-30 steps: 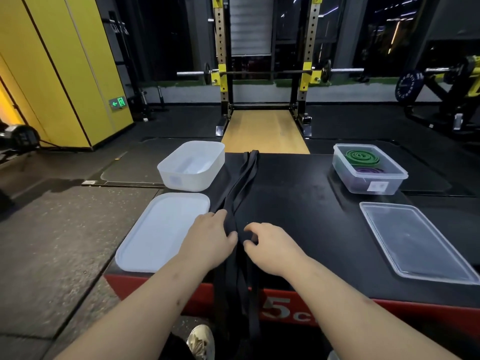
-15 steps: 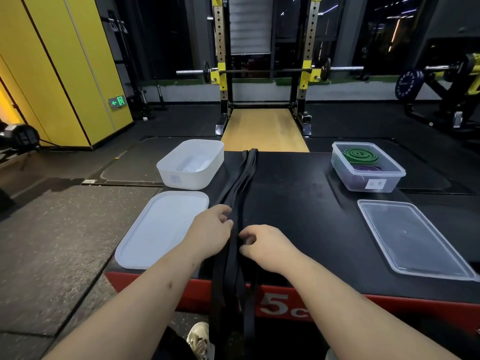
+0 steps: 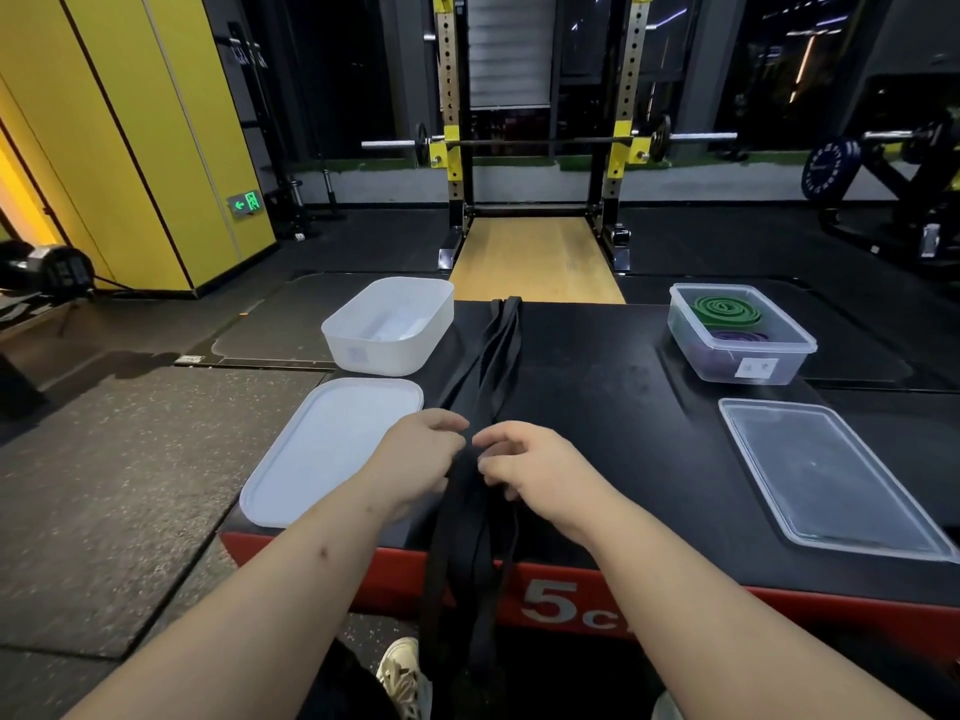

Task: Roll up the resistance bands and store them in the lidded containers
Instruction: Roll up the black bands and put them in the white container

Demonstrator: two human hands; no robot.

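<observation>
Gym hall, squat rack (image 3: 535, 142) at the back; black padded tabletop (image 3: 623, 407) of a red-sided box in front.

Item 1: black resistance band (image 3: 498, 350). Unrolled, several strands lying lengthwise down the middle of the tabletop. The far end reaches the far edge beyond the fingers; the near end hangs over the front edge below them. Left hand (image 3: 415, 459) and right hand (image 3: 540, 470) meet on it close together, the fingers (image 3: 447, 420) of each curled and pinching the strands. No coil visibly begun.

Item 2: white container (image 3: 374, 356). Beyond and left of the fingers, lid off. Its white lid (image 3: 332, 449) lies flat just left of the left-hand fingers.

Item 3: clear container (image 3: 748, 366). Beyond and well right of the fingers, lid off, holding a coiled green band (image 3: 722, 309) and a coiled purple band (image 3: 737, 337). Its clear lid (image 3: 831, 475) lies flat, well apart to the right.

Risks, as judged:
- Loose strands could slide apart under an uneven first tuck, giving a skewed or slack roll.
- The hanging tail's weight may drag the band off the front edge if the pinch loosens.
- Springy rubber will likely unwind once released, before it reaches a container.
- A slack roll may stop the lid from seating.
</observation>
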